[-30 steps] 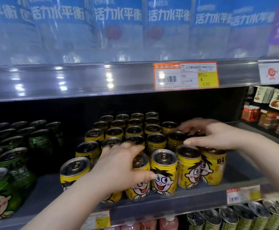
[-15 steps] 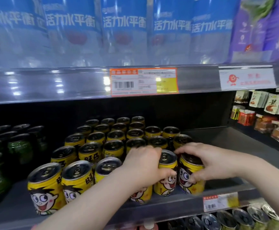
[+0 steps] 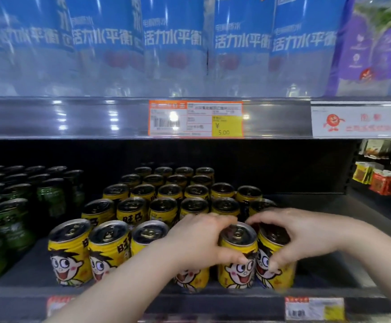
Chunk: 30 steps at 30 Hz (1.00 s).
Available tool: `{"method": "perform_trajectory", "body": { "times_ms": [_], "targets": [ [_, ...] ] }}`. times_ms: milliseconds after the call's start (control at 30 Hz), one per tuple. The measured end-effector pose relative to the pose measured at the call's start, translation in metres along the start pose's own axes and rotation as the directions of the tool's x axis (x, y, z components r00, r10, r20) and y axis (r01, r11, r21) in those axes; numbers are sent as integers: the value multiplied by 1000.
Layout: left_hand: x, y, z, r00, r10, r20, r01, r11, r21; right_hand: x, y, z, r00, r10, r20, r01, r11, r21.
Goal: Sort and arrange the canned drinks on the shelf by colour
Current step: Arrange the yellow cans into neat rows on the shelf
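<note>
Two hands work at the front edge of a dark shelf (image 3: 329, 206), which carries every can described below. Above the shelf, a row of blue-labelled bottles (image 3: 173, 43) fills the upper tier, with a purple pack (image 3: 376, 47) at its right end. An orange and yellow price tag (image 3: 195, 118) reading 5.00 is fixed to the rail (image 3: 73, 117) beneath the bottles. Toward the left end of the shelf stands a block of green cans (image 3: 10, 206), upright, several rows deep. Near the middle of the shelf stands a block of yellow cans (image 3: 166, 192) with a cartoon face, also upright in rows, apart from the green block. At the front of the shelf, the left hand (image 3: 196, 241) is curled over a yellow can (image 3: 191, 279), fingers across its top and thumb in front of the neighbouring can. Just to the right, the right hand (image 3: 290, 236) is closed around the rightmost front can (image 3: 274, 259), fingertips on its rim and thumb on its face. Between these two stands a front can (image 3: 237, 255), touched at its rim by fingers of both hands.
</note>
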<state>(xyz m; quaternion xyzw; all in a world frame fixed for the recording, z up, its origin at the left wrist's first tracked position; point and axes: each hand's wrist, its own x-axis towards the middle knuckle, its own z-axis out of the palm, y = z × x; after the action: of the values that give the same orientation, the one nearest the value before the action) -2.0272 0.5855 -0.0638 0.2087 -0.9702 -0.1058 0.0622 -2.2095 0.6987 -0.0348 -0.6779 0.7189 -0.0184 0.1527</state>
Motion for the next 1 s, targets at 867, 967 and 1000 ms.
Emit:
{"method": "perform_trajectory", "body": {
  "times_ms": [867,967,1000],
  "targets": [
    [-39,-22,5,994,-21,-110,57,941,333,-21,-18,17,878,298,-375,-338,940,-44],
    [-40,-23,6,991,-10,-132,52,944,326,-20,-10,27,911,273,-310,-259,962,88],
    [-40,-23,6,991,-7,-136,51,945,322,-20,-7,26,930,253,-268,-229,966,120]
  ]
}}
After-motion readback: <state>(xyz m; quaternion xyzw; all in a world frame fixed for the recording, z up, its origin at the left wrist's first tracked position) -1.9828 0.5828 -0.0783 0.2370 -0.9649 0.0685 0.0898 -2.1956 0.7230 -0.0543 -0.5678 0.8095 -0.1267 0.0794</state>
